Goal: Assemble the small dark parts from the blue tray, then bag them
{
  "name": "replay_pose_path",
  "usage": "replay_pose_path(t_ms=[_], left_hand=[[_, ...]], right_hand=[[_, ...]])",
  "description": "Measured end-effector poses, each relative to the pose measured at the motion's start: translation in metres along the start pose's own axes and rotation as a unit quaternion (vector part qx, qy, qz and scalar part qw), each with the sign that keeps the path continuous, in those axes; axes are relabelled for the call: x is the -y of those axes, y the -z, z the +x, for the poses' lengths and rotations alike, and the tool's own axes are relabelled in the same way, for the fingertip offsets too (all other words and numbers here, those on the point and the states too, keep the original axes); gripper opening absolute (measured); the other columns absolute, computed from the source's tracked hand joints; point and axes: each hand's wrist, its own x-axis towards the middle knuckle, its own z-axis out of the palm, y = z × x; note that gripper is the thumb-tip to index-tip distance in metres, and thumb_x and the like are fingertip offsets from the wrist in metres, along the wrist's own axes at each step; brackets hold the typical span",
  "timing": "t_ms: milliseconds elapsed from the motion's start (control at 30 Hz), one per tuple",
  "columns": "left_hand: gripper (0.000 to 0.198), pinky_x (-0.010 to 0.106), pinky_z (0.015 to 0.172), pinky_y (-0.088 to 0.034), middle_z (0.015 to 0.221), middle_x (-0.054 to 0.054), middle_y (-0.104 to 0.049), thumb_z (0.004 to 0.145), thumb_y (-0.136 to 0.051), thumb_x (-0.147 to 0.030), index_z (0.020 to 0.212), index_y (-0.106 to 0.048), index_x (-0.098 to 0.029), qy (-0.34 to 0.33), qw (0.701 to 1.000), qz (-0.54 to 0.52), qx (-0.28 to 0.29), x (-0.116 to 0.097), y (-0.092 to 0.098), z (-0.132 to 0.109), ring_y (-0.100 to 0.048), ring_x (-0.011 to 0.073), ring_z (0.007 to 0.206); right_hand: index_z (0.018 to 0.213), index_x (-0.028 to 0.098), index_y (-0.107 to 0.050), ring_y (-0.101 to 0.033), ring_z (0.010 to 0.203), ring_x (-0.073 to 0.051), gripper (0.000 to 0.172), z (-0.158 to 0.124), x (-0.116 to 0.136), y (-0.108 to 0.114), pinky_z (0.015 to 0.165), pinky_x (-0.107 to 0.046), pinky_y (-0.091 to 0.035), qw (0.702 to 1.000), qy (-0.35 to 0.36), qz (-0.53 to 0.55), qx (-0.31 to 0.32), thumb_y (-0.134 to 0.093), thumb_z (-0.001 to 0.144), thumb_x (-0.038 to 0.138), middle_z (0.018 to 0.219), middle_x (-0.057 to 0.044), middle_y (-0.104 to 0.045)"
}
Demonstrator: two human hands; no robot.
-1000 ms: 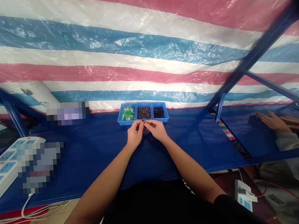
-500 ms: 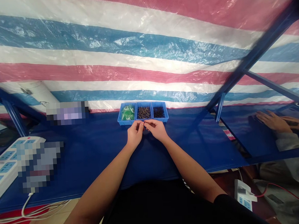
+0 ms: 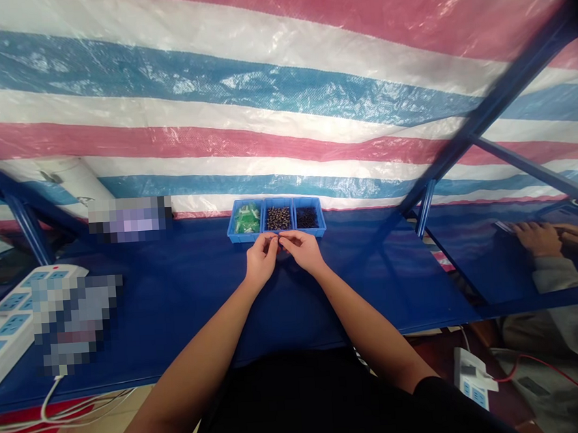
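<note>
My left hand point(image 3: 261, 260) and my right hand point(image 3: 303, 248) meet fingertip to fingertip just in front of three joined blue bins. Both are closed in a pinch, and whatever lies between the fingers is too small and covered to name. Green and clear plastic packets point(image 3: 247, 218) fill the left bin point(image 3: 231, 228). In the middle bin point(image 3: 264, 211) is a heap of small brass-and-dark metal pieces point(image 3: 278, 218). Small black pieces point(image 3: 307, 217) lie in the right bin point(image 3: 322, 219).
A white power strip point(image 3: 7, 345) and a blurred-out device point(image 3: 80, 321) with a cable occupy the left of the blue table point(image 3: 177, 315). Blue frame bars point(image 3: 425, 208) rise at right. Beyond them are another person's hands point(image 3: 539, 237). A striped sheet point(image 3: 282, 112) hangs behind.
My hands stay in the same place, with only a slight shift of the right fingertips. The other person's hands at right have drawn back a little to the right.
</note>
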Motion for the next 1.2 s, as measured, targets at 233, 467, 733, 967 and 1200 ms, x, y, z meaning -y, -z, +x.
replay_pose_path(t_ms=[233, 467, 733, 967, 1200], left_hand=[[0.025, 0.027, 0.07, -0.052, 0.077, 0.001, -0.068, 0.09, -0.053, -0.042, 0.102, -0.06, -0.021, 0.003, 1.0, -0.002, -0.005, 0.0013, -0.0004, -0.0001, -0.066, 0.0152, 0.07], [0.024, 0.026, 0.067, -0.05, 0.073, 0.0, -0.065, 0.09, -0.051, -0.043, 0.093, -0.061, -0.021, -0.004, 1.0, 0.014, -0.007, 0.0015, -0.0005, 0.0006, -0.063, 0.014, 0.066], [0.027, 0.025, 0.067, -0.048, 0.071, -0.001, -0.065, 0.091, -0.049, -0.045, 0.089, -0.061, -0.02, 0.003, 1.0, 0.018, -0.007, -0.0015, 0.0005, 0.0001, -0.062, 0.0139, 0.066], [0.028, 0.026, 0.07, -0.05, 0.076, 0.0, -0.067, 0.09, -0.05, -0.046, 0.094, -0.062, -0.021, 0.012, 1.0, 0.011, -0.007, -0.0012, -0.0005, 0.0002, -0.065, 0.0149, 0.069], [0.033, 0.024, 0.064, -0.045, 0.07, -0.001, -0.064, 0.092, -0.046, -0.047, 0.083, -0.064, -0.02, 0.009, 0.999, 0.052, 0.003, -0.0054, 0.0034, 0.0006, -0.059, 0.0137, 0.065]], right_hand=[[0.101, 0.018, -0.073, -0.068, 0.076, -0.018, 0.033, -0.0019, 0.0044, -0.0019, 0.071, -0.032, -0.058, 0.999, -0.028, 0.018, 0.005, -0.069, 0.076, 0.04, 0.092, -0.007, -0.073], [0.105, 0.018, -0.071, -0.067, 0.075, -0.018, 0.035, -0.0021, 0.0021, -0.0015, 0.071, -0.032, -0.057, 1.0, -0.002, 0.0, -0.002, -0.069, 0.076, 0.038, 0.089, -0.006, -0.073], [0.102, 0.018, -0.072, -0.068, 0.077, -0.019, 0.034, -0.0025, 0.0014, -0.002, 0.073, -0.033, -0.057, 1.0, 0.001, 0.0, 0.0, -0.069, 0.076, 0.039, 0.09, -0.006, -0.073], [0.1, 0.018, -0.072, -0.068, 0.078, -0.019, 0.032, -0.0033, 0.0035, -0.0019, 0.074, -0.033, -0.058, 1.0, -0.003, 0.009, 0.003, -0.069, 0.076, 0.039, 0.091, -0.007, -0.073], [0.099, 0.018, -0.071, -0.068, 0.076, -0.018, 0.033, -0.0032, 0.0018, -0.0029, 0.074, -0.032, -0.057, 1.0, 0.002, -0.006, 0.005, -0.07, 0.075, 0.039, 0.086, -0.006, -0.072]])
